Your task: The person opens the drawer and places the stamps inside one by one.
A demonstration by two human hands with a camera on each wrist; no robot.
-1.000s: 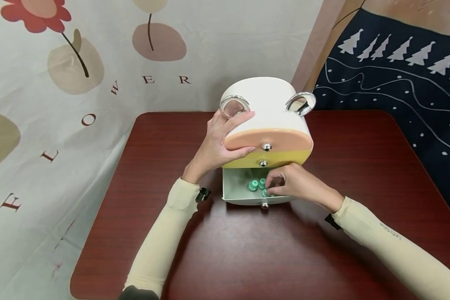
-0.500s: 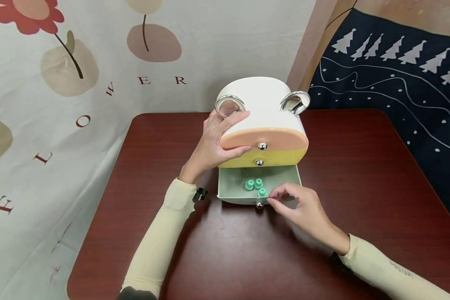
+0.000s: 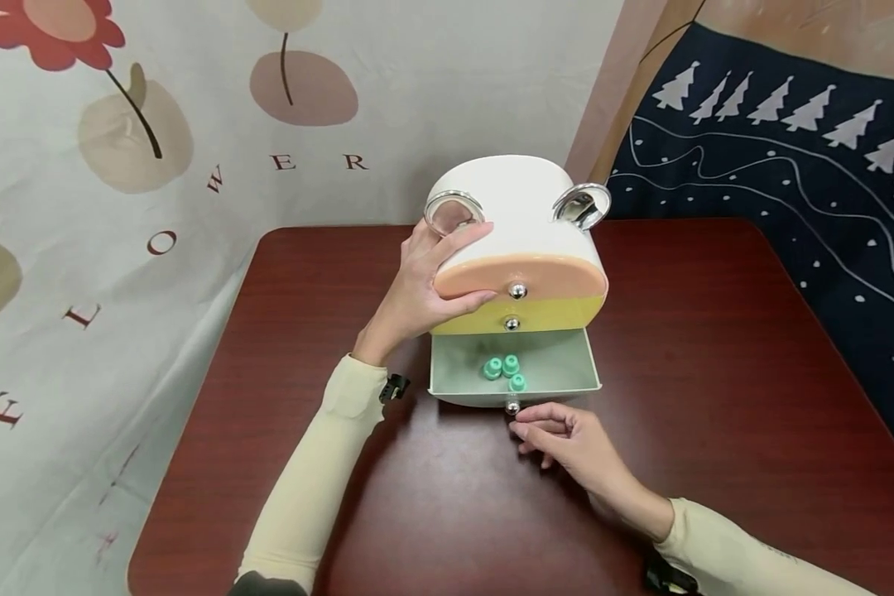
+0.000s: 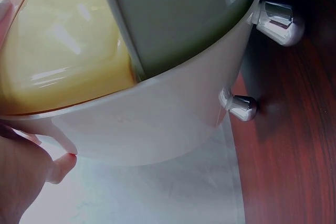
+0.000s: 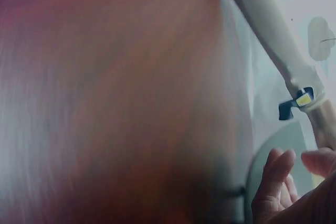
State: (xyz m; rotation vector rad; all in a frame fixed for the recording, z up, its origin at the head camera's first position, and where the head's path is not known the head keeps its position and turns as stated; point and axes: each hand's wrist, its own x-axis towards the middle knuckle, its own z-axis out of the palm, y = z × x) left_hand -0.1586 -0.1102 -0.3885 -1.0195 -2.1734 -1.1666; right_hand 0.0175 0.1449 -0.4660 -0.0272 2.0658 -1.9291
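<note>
A small white drawer cabinet point(image 3: 517, 186) with silver ring ears stands on the table. Its bottom drawer point(image 3: 559, 360), pale green, is pulled out; the orange and yellow drawers above are closed. Three small green stepped caps point(image 3: 510, 365) lie inside, near the left and front. My left hand point(image 3: 417, 285) grips the cabinet's upper left side, thumb on the orange front and a finger across the top; its other fingers are partly hidden behind an ear. My right hand point(image 3: 569, 447) is at the drawer's silver knob point(image 3: 512, 407), thumb and fingers apart and holding nothing.
A dark red wooden table point(image 3: 305, 331) lies under everything. A pale flower-print cloth point(image 3: 194, 273) hangs behind and to the left, and a navy tree-print cloth point(image 3: 775, 190) to the right. Silver feet point(image 4: 242, 107) show under the cabinet in the left wrist view.
My right hand has left the inside of the drawer, moving down and toward me to the front knob. The three caps stay in the drawer. My left hand keeps its hold on the cabinet.
</note>
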